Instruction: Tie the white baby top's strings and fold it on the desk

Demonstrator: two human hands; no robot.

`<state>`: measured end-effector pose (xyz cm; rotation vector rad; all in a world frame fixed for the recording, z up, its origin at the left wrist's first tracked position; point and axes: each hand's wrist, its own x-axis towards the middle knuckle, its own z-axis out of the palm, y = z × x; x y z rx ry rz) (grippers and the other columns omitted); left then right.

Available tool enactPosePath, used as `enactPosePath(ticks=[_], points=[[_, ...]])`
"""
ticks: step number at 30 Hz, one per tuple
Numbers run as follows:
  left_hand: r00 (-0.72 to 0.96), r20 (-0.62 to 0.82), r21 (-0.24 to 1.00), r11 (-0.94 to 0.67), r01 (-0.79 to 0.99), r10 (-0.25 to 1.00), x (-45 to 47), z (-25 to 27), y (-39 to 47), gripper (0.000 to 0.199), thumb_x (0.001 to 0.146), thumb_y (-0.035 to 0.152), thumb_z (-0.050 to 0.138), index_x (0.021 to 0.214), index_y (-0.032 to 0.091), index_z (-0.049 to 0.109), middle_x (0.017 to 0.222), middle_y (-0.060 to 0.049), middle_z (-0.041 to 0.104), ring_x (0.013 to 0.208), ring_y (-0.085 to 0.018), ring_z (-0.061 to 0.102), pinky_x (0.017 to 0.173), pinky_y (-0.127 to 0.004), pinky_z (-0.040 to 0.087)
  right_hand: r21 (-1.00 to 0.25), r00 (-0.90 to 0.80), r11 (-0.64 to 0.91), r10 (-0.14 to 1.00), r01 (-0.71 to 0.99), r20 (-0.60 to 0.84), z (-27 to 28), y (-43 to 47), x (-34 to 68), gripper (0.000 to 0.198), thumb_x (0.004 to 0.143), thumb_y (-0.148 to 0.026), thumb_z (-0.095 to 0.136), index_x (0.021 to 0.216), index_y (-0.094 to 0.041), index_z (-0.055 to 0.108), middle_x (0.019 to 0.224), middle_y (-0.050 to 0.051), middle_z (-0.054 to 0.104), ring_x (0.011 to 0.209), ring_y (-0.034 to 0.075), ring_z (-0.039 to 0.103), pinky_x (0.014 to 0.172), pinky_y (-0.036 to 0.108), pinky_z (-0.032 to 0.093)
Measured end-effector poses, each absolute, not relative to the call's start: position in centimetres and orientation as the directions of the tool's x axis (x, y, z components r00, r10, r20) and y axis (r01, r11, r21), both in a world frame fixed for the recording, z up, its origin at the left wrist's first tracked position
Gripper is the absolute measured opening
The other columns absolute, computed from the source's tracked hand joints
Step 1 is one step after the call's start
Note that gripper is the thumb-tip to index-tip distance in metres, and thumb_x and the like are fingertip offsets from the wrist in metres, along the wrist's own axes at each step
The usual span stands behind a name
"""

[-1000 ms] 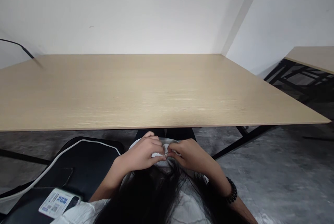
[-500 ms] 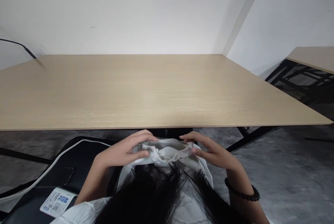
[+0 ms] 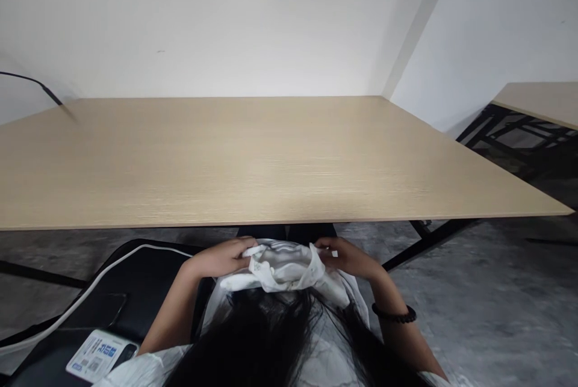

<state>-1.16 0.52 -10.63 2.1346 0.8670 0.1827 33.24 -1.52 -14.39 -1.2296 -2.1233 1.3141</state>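
Note:
A crumpled white cloth (image 3: 282,278) with a raised, looped edge lies gathered on my lap, just below the table's front edge; its exact kind cannot be made out. My left hand (image 3: 223,256) pinches it at the left end, fingers and thumb closed on the fabric. At the opposite end, my right hand (image 3: 347,256) grips the cloth between fingers and thumb. A dark beaded bracelet (image 3: 395,316) circles the right wrist. Long dark hair (image 3: 257,345) hangs in front of the lower part of the cloth.
A light wooden table (image 3: 271,158) spans the view ahead, against a white wall. To the left is a black seat (image 3: 149,291) with a white cable (image 3: 99,281) across it and a white labelled device (image 3: 100,356). Another table (image 3: 542,101) stands at the right.
Both hands were spread loosely around the cloth's edge; now their fingers have closed on it. The right hand has moved inward, and the cloth's looped edge stands up more.

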Motion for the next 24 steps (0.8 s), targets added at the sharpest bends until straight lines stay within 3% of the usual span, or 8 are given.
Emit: enactPosePath(ticks=[4, 9, 13, 15, 17, 19, 21, 24], points=[[0.690, -0.065, 0.807, -0.369, 0.461, 0.721, -1.3, -9.3, 0.0, 0.031, 0.097, 0.048, 0.053, 0.102, 0.018, 0.058, 0.091, -0.002, 0.060, 0.080, -0.016, 0.054, 0.070, -0.025, 0.045, -0.859, -0.474, 0.193, 0.878, 0.475, -0.064, -12.5, -2.2, 33.8, 0.031, 0.092, -0.048, 0.061, 0.096, -0.017, 0.063, 0.083, 0.002, 0.063, 0.075, 0.016, 0.056, 0.067, 0.026, 0.046], [0.674, 0.250, 0.916, -0.395, 0.067, 0.695, -1.0, -7.9, -0.7, 0.021, 0.095, 0.035, 0.064, 0.090, 0.017, 0.057, 0.092, -0.007, 0.063, 0.089, -0.019, 0.061, 0.081, -0.032, 0.050, -0.901, -0.455, 0.359, 0.862, 0.242, 0.221, -9.7, -3.5, 34.2, 0.027, 0.091, -0.045, 0.067, 0.091, -0.018, 0.063, 0.091, 0.008, 0.069, 0.089, 0.021, 0.064, 0.081, 0.033, 0.052], [0.569, 0.524, 0.827, -0.539, -0.160, 0.634, -0.5, -6.8, -1.2, 0.021, 0.093, 0.032, 0.067, 0.084, 0.018, 0.055, 0.080, -0.006, 0.063, 0.089, -0.022, 0.064, 0.094, -0.046, 0.048, -0.789, -0.379, 0.605, 0.758, 0.105, 0.531, -6.9, -4.7, 33.8, 0.016, 0.089, -0.037, 0.071, 0.087, -0.022, 0.065, 0.088, 0.008, 0.074, 0.104, 0.028, 0.067, 0.101, 0.050, 0.049], [0.449, 0.650, 0.748, -0.619, -0.238, 0.613, -0.1, -5.9, -1.7, 0.024, 0.092, 0.032, 0.068, 0.081, 0.018, 0.052, 0.068, 0.000, 0.055, 0.071, -0.017, 0.060, 0.087, -0.043, 0.050, -0.708, -0.326, 0.697, 0.699, 0.115, 0.636, -5.1, -5.5, 33.5, 0.016, 0.089, -0.039, 0.071, 0.085, -0.024, 0.066, 0.084, 0.008, 0.076, 0.104, 0.030, 0.069, 0.105, 0.055, 0.047], [0.344, 0.738, 0.673, -0.671, -0.312, 0.580, 0.1, -4.7, -2.4, 0.022, 0.093, 0.030, 0.067, 0.082, 0.019, 0.050, 0.061, 0.004, 0.046, 0.055, -0.011, 0.049, 0.068, -0.033, 0.050, -0.623, -0.318, 0.771, 0.629, 0.133, 0.710, -3.2, -6.5, 33.1, 0.016, 0.091, -0.039, 0.068, 0.084, -0.026, 0.066, 0.076, 0.005, 0.075, 0.097, 0.029, 0.071, 0.106, 0.056, 0.046], [0.273, 0.793, 0.609, -0.726, -0.319, 0.545, -0.1, -3.3, -3.2, 0.020, 0.092, 0.028, 0.066, 0.083, 0.020, 0.050, 0.058, 0.005, 0.042, 0.049, -0.009, 0.041, 0.052, -0.026, 0.042, -0.543, -0.321, 0.829, 0.555, 0.137, 0.767, -1.6, -7.4, 32.8, 0.016, 0.094, -0.040, 0.065, 0.084, -0.028, 0.065, 0.064, 0.001, 0.069, 0.077, 0.024, 0.072, 0.099, 0.053, 0.052], [0.268, 0.830, 0.549, -0.804, -0.229, 0.490, -0.8, -1.7, -4.2, 0.022, 0.091, 0.034, 0.067, 0.082, 0.020, 0.053, 0.056, 0.004, 0.043, 0.047, -0.010, 0.040, 0.047, -0.026, 0.037, -0.484, -0.300, 0.867, 0.496, 0.120, 0.815, -0.6, -8.1, 32.6, 0.017, 0.094, -0.042, 0.064, 0.084, -0.029, 0.064, 0.054, -0.002, 0.059, 0.056, 0.019, 0.063, 0.081, 0.046, 0.060], [0.475, 0.718, 0.541, -0.838, 0.079, 0.508, -2.7, 0.3, -5.4, 0.019, 0.087, 0.037, 0.070, 0.092, 0.022, 0.061, 0.066, 0.000, 0.059, 0.055, -0.014, 0.053, 0.053, -0.028, 0.043, -0.463, -0.217, 0.881, 0.473, 0.095, 0.854, -0.3, -8.7, 32.8, 0.019, 0.090, -0.039, 0.069, 0.079, -0.027, 0.061, 0.049, -0.003, 0.046, 0.041, 0.015, 0.048, 0.052, 0.038, 0.057]])
